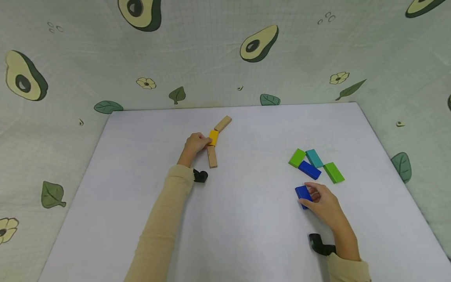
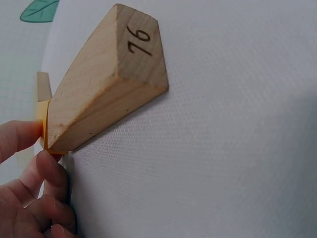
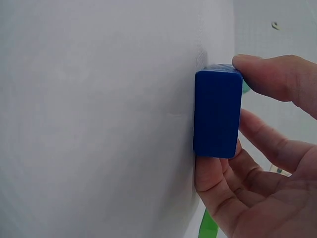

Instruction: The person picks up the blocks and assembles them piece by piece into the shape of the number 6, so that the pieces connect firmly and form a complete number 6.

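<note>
In the head view my left hand has its fingers on a yellow block, which lies between two plain wooden blocks. The nearer wooden block shows the number 76 on its end in the left wrist view; the farther wooden block slants up to the right. My right hand grips a blue block between thumb and fingers; the right wrist view shows this blue block against the white surface. Beyond it lie a second blue block, a teal block and two green blocks.
A white tabletop bears all the blocks. Behind it and at its sides hangs a pale cloth printed with avocados and leaves. Black wrist-camera mounts stick out beside both sleeves.
</note>
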Available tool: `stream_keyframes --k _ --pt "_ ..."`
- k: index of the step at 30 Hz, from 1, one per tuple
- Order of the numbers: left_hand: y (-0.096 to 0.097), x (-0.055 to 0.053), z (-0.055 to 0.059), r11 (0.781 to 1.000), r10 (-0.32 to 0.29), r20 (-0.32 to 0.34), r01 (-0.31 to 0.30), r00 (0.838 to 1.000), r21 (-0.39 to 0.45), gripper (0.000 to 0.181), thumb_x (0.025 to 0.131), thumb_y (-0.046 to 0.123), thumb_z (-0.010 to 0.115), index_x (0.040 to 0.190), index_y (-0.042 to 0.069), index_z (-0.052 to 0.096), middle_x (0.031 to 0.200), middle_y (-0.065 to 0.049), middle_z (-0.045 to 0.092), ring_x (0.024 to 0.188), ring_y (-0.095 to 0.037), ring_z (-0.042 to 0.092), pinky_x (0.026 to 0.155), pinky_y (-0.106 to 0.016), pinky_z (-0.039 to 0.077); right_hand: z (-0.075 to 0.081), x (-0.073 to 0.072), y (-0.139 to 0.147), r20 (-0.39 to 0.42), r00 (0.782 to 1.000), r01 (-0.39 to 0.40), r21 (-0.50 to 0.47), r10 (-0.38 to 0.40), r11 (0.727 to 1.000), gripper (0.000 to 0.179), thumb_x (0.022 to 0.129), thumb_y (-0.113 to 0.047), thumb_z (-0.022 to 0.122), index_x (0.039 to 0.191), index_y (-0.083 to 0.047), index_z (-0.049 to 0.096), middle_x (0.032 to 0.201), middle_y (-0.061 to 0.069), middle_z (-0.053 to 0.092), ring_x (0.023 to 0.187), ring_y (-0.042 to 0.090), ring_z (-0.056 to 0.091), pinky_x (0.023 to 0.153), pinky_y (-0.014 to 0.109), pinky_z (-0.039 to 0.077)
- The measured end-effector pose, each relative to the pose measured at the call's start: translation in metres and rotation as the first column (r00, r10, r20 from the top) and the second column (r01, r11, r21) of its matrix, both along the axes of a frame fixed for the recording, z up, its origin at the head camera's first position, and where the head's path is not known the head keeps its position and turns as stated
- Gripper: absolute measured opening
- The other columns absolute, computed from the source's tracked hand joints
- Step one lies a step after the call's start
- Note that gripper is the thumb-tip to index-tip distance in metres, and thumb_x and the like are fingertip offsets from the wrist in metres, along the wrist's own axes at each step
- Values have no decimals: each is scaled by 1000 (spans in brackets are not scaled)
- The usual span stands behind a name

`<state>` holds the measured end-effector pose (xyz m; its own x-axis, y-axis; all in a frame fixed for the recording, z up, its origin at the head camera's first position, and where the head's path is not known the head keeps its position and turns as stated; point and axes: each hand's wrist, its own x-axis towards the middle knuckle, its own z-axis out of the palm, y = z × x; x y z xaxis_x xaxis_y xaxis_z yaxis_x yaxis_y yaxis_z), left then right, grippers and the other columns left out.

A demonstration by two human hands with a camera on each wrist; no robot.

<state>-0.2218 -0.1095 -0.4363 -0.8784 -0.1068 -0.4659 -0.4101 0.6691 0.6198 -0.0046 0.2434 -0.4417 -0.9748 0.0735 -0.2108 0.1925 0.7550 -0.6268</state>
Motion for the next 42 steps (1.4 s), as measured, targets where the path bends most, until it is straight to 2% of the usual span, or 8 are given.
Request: stream_keyframes --k 8,19,28,34,42 --pt "-1 -1 1 1000 -10 8 10 1000 -14 31 89 35 58 98 5 58 81 -4 55 77 -15 45 64 -23 32 -1 -2 0 14 1000 -15 9 15 1000 54 83 -15 68 128 3 46 107 21 50 92 29 51 74 36 47" --pt "0 -2 0 1000 5 14 -5 1000 -11 29 90 33 59 97 5 58 81 -4 56 76 -14 45 64 -23 33 4 -3 -3 39 999 -18 -2 18 1000 51 84 -14 65 129 3 45 110 21 50 94 29 50 76 37 46" --pt "0 -4 -2 1000 7 14 -7 1000 -12 29 89 34 59 96 6 58 80 -4 57 74 -14 46 63 -23 33 10 -9 -8 4 1000 -31 -26 31 999 49 85 -13 64 128 1 46 109 18 51 97 29 50 80 39 47" --pt "0 -7 -5 999 2 20 -2 1000 -40 30 89 36 59 95 7 57 79 -3 54 74 -14 45 61 -23 32 14 -16 -16 -15 999 -41 -46 40 998 49 85 -13 65 128 0 47 109 17 52 98 28 51 80 36 47" --pt "-1 -10 -9 999 5 31 -4 999 -48 30 89 37 60 93 8 57 76 -2 54 73 -14 45 61 -23 32 15 -26 -28 -59 996 -67 -93 61 993 47 83 -11 67 126 0 49 106 15 52 95 27 52 76 21 45"
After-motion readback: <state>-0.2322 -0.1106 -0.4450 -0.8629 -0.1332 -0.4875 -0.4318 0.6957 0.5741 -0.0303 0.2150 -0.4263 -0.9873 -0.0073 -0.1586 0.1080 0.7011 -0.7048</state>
